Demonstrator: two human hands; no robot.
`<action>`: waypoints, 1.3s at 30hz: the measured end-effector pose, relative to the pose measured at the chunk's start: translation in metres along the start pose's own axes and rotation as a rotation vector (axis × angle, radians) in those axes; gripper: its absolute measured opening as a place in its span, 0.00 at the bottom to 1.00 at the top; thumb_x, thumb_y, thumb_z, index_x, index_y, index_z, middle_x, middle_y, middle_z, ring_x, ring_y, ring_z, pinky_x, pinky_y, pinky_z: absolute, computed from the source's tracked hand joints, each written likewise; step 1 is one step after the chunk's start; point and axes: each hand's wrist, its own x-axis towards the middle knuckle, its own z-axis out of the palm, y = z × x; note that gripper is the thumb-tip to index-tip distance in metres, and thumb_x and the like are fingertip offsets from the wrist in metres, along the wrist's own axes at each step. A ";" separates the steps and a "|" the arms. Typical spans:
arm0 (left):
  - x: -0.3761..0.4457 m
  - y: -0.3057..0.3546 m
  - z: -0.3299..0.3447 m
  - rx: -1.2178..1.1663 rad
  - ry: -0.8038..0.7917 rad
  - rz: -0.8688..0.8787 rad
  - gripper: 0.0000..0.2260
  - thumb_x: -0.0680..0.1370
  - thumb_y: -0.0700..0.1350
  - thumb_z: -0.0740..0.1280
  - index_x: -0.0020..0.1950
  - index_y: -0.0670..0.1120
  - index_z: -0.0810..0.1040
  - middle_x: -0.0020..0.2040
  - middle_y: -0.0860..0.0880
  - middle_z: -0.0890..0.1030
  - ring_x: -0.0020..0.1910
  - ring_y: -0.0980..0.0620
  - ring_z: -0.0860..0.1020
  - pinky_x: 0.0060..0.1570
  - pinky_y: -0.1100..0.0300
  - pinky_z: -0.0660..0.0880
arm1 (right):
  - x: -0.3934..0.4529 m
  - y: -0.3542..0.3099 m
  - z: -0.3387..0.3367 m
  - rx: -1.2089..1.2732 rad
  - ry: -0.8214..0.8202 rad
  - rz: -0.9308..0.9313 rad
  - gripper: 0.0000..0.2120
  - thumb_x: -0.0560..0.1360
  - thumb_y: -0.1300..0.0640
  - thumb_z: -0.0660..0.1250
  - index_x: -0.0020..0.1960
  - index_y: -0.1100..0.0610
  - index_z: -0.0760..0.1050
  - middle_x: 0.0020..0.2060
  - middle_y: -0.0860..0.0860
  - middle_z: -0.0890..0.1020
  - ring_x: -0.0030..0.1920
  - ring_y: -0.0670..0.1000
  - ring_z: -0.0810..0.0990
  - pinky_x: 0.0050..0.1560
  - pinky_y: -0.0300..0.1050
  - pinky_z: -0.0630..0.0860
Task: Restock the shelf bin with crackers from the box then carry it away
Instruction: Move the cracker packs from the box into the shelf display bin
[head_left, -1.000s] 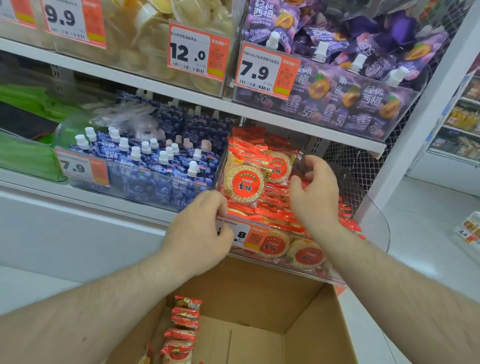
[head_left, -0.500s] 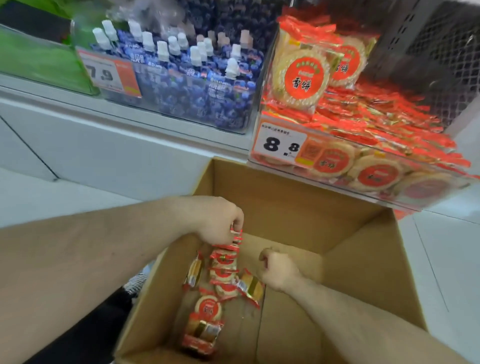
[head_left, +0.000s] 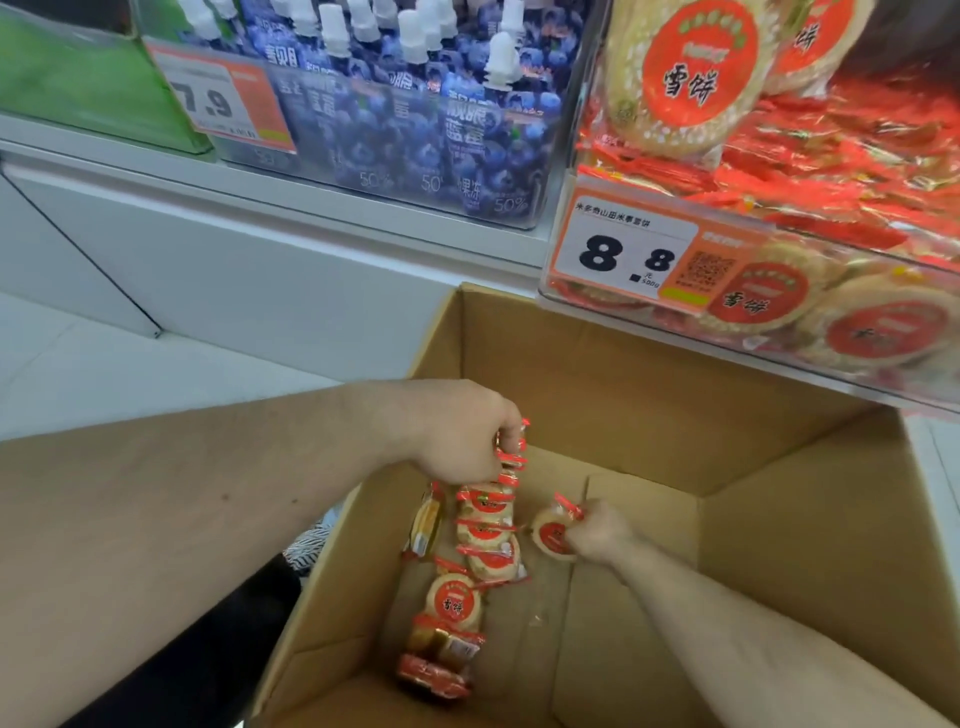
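An open cardboard box (head_left: 769, 525) stands below the shelf. Several round cracker packs in red-edged wrappers (head_left: 452, 605) lie along its left side. My left hand (head_left: 460, 434) is inside the box, closed on the top edges of several cracker packs (head_left: 488, 514) that hang below it. My right hand (head_left: 597, 532) is lower in the box, gripping one round cracker pack (head_left: 551, 534). The clear shelf bin (head_left: 628, 306) at upper right carries an 8.8 price tag and is heaped with the same crackers (head_left: 680, 78).
A clear bin of blue spouted pouches (head_left: 415, 119) with a 7.9 tag sits left of the cracker bin. A green-filled bin (head_left: 78, 83) is further left. The white shelf base (head_left: 260, 280) and pale floor (head_left: 78, 374) lie beside the box.
Both hands have come down from the shelf bin into the box. The left has lifted a bunch of packs; the right has closed on one pack and raised it slightly.
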 end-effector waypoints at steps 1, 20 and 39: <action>0.000 0.000 -0.003 -0.026 -0.007 0.011 0.12 0.77 0.46 0.65 0.60 0.54 0.76 0.57 0.54 0.79 0.55 0.52 0.77 0.56 0.55 0.76 | -0.006 -0.002 -0.015 0.201 -0.108 0.006 0.08 0.71 0.59 0.67 0.49 0.57 0.78 0.37 0.54 0.84 0.35 0.53 0.81 0.33 0.40 0.72; -0.028 -0.036 -0.030 -0.286 0.235 -0.099 0.19 0.71 0.44 0.74 0.57 0.53 0.71 0.48 0.51 0.78 0.40 0.52 0.80 0.31 0.61 0.75 | -0.051 -0.069 -0.013 0.785 -0.323 -0.011 0.10 0.70 0.63 0.61 0.49 0.58 0.77 0.45 0.54 0.82 0.42 0.52 0.81 0.46 0.46 0.75; -0.022 -0.040 -0.031 -0.385 0.186 -0.078 0.21 0.70 0.41 0.72 0.61 0.54 0.72 0.53 0.50 0.79 0.48 0.49 0.80 0.45 0.50 0.82 | -0.025 -0.042 0.017 0.708 -0.255 0.216 0.07 0.76 0.61 0.61 0.45 0.60 0.77 0.39 0.55 0.84 0.39 0.53 0.83 0.41 0.43 0.76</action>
